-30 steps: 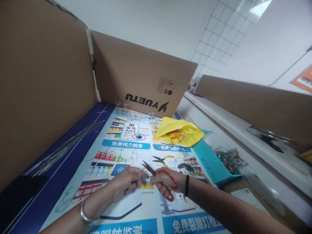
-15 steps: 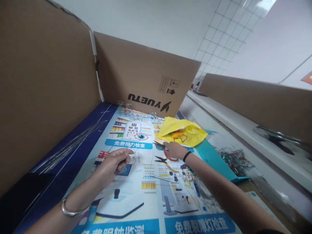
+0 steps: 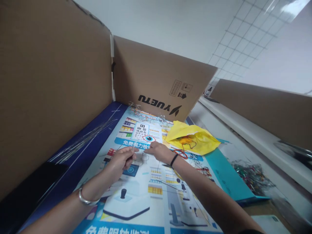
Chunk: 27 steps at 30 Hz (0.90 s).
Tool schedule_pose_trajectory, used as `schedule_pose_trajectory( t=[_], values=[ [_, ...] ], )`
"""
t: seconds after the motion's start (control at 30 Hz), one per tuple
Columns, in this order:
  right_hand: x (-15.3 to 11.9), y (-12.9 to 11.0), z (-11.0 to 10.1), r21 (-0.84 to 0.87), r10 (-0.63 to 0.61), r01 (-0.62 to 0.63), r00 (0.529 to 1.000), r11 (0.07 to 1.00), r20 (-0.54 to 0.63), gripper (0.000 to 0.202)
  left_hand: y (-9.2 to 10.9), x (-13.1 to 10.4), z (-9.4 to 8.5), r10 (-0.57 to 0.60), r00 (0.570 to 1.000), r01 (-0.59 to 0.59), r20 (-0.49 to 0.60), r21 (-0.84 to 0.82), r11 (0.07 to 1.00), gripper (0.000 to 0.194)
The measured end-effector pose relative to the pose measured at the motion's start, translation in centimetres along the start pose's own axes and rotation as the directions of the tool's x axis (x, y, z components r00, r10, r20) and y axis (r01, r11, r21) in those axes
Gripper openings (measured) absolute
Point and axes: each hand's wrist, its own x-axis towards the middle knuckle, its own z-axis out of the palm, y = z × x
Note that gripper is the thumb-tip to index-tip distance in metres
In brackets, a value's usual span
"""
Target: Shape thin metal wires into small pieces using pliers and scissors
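My left hand (image 3: 125, 158) pinches a thin wire (image 3: 135, 145) between thumb and fingers; a bent length of it shows just past the fingertips. Close on its right, my right hand (image 3: 158, 152) has its fingers closed at the bent wire, though the exact grip is too fine to see clearly. Under and beside my right wrist lie orange-handled pliers (image 3: 181, 154) and a second pair with yellow handles (image 3: 179, 174), both partly covered. A yellow bag (image 3: 204, 143), its mouth open, lies beyond them with an orange item (image 3: 186, 141) inside.
Straight wires (image 3: 85, 141) lie along the left side. Bent wire pieces (image 3: 136, 109) are heaped at the far edge by the cardboard panel (image 3: 156, 71). On the right are a teal folder (image 3: 226, 175) and a tangle of coloured wire pieces (image 3: 253, 177). A printed poster (image 3: 136, 198) covers the table.
My right hand has moved left, away from the pliers, to the wire at my left hand. The left hand keeps its pinch. The view has shifted slightly, moving the scene rightward.
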Motion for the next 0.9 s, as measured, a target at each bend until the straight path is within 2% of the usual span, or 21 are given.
schedule_pose_trajectory(
  t=[0.23,0.43,0.7,0.9],
  values=[
    [-1.3,1.8,0.9,0.02,-0.014,0.014,1.0,1.0,-0.022,0.035,-0.5,0.3,-0.3,-0.009,1.0,0.009,0.013,-0.007,1.0,0.025],
    [-2.0,2.0,1.4,0.028,-0.043,0.045,0.997,0.999,-0.065,0.036,-0.8,0.2,-0.3,-0.012,1.0,0.011,0.022,0.036,0.999,0.024],
    [-0.2,1.0,1.4,-0.061,-0.112,0.106,0.988,0.992,-0.102,0.042,-0.9,0.1,0.1,-0.046,0.999,0.038,0.023,0.275,0.961,0.025],
    [-0.9,1.6,1.6,-0.055,-0.089,0.083,0.987,0.995,-0.134,0.038,-1.7,0.8,-0.6,-0.054,0.999,0.046,0.006,0.416,0.908,0.025]
  ],
)
